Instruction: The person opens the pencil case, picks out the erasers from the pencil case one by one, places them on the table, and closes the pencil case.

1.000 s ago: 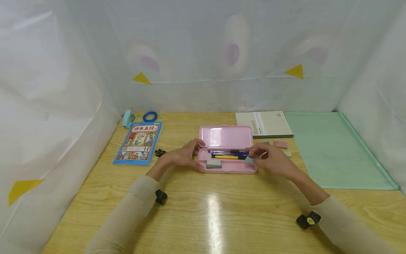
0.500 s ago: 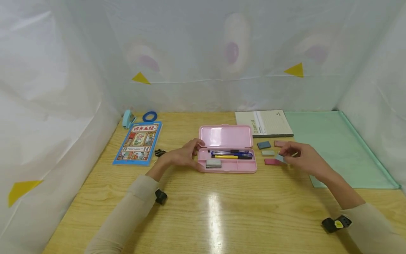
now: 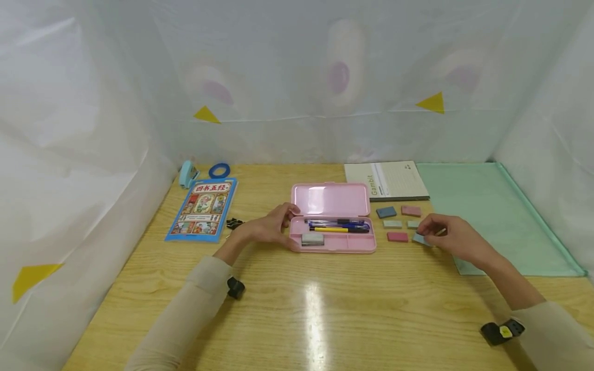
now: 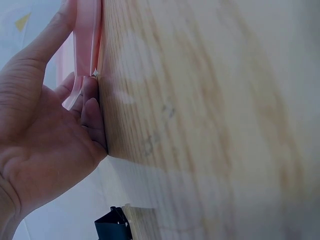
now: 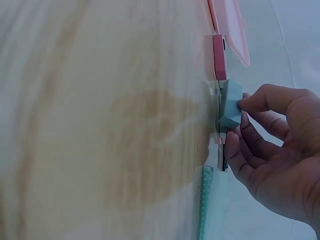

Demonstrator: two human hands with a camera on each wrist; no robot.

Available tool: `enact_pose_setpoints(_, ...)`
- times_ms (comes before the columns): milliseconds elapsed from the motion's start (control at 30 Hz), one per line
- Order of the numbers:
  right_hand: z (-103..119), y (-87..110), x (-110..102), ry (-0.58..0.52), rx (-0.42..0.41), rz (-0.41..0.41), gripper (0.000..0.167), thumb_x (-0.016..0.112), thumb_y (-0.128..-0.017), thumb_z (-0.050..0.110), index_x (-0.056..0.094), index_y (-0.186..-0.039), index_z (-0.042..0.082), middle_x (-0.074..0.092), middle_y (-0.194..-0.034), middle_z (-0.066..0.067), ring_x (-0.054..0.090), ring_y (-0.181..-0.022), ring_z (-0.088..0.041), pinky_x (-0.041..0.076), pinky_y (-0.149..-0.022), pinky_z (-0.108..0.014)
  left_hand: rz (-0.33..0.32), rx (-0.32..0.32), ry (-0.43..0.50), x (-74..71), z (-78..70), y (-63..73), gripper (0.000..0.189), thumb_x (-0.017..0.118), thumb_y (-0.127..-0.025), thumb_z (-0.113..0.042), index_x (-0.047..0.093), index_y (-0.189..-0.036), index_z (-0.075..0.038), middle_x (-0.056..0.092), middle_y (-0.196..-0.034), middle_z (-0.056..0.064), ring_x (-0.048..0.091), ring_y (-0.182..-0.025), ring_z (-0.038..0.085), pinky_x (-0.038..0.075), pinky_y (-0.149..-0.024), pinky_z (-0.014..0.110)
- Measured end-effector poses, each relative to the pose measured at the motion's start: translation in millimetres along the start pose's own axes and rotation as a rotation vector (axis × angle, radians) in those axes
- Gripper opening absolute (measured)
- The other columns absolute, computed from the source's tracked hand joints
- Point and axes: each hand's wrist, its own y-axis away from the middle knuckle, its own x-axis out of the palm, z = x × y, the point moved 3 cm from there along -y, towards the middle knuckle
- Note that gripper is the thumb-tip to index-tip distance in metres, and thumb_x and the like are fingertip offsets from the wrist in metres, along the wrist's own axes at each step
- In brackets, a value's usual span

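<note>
A pink pencil case [image 3: 333, 243] lies with its lid raised at the middle of the table. My left hand [image 3: 270, 225] grips its left end, thumb at the front and fingers behind; the left wrist view shows this hand [image 4: 47, 120] against the pink wall. Pens [image 3: 339, 226] and a grey-white eraser [image 3: 313, 239] lie inside the case. My right hand [image 3: 452, 238] pinches a light blue eraser [image 5: 230, 106] between thumb and fingers, tilted close over the table. Beside it lie a dark pink eraser [image 3: 397, 237], pale green erasers [image 3: 392, 224], a dark blue one [image 3: 386, 212] and a dusty pink one [image 3: 411, 211].
A green mat [image 3: 506, 221] covers the right side, and a notebook [image 3: 390, 180] lies behind the erasers. At left are a blue-edged book [image 3: 201, 209], a stapler [image 3: 187, 174], blue tape [image 3: 219, 170] and black binder clips [image 3: 234, 222].
My right hand has carried the light blue eraser from the case's right end out to the right, then lowered it beside the dark pink eraser. My left hand stays on the case.
</note>
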Motion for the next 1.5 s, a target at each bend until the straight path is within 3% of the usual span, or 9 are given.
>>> enact_pose_setpoints(400, 2, -3.2, -3, 0.012, -0.016, -0.011, 0.013, 0.065, -0.104, 0.013, 0.071, -0.115, 0.008, 0.069, -0.108, -0.009, 0.062, -0.091, -0.012, 0.052, -0.071, -0.029, -0.001, 0.000, 0.022, -0.1, -2.9, 1.2, 0.092, 0.091, -0.081, -0.023, 0.031, -0.149, -0.008, 0.044, -0.129, 0.011, 0.042, -0.116, 0.024, 0.039, -0.102, 0.037)
enact_pose_setpoints(700, 27, -18.1, 3, -0.062, -0.004, -0.026, 0.028, 0.073, -0.100, 0.024, 0.070, -0.121, 0.007, 0.069, -0.112, -0.009, 0.062, -0.095, -0.011, 0.052, -0.077, -0.027, -0.006, 0.029, 0.014, -0.6, -0.2, 0.3, 0.088, 0.090, -0.082, -0.021, 0.032, -0.148, -0.007, 0.044, -0.127, 0.013, 0.041, -0.113, 0.024, 0.039, -0.099, 0.037)
enact_pose_setpoints(833, 45, -32.4, 14, -0.109, -0.034, 0.003, 0.027, 0.073, -0.099, 0.022, 0.070, -0.121, 0.007, 0.069, -0.111, -0.008, 0.063, -0.097, -0.014, 0.050, -0.081, -0.025, -0.006, 0.038, 0.016, -0.9, 0.0, -0.1, 0.088, 0.090, -0.082, -0.021, 0.033, -0.147, -0.006, 0.044, -0.127, 0.013, 0.041, -0.113, 0.024, 0.039, -0.099, 0.037)
enact_pose_setpoints(1300, 94, -77.4, 82, -0.211, -0.192, 0.179, 0.029, 0.075, -0.096, 0.011, 0.068, -0.123, 0.003, 0.070, -0.105, -0.007, 0.063, -0.091, -0.021, 0.052, -0.072, -0.028, -0.008, 0.028, 0.014, 0.8, 2.7, -1.9, 0.089, 0.091, -0.081, -0.021, 0.033, -0.147, -0.008, 0.045, -0.127, 0.010, 0.043, -0.114, 0.022, 0.039, -0.100, 0.036)
enact_pose_setpoints(1500, 117, -90.3, 106, -0.152, -0.257, 0.194, 0.029, 0.077, -0.093, 0.009, 0.070, -0.120, 0.004, 0.071, -0.102, -0.004, 0.064, -0.090, -0.017, 0.052, -0.077, -0.029, -0.012, 0.019, 0.006, 0.6, 0.6, -1.1, 0.088, 0.091, -0.080, -0.023, 0.034, -0.146, -0.008, 0.045, -0.128, 0.011, 0.043, -0.115, 0.023, 0.039, -0.101, 0.037)
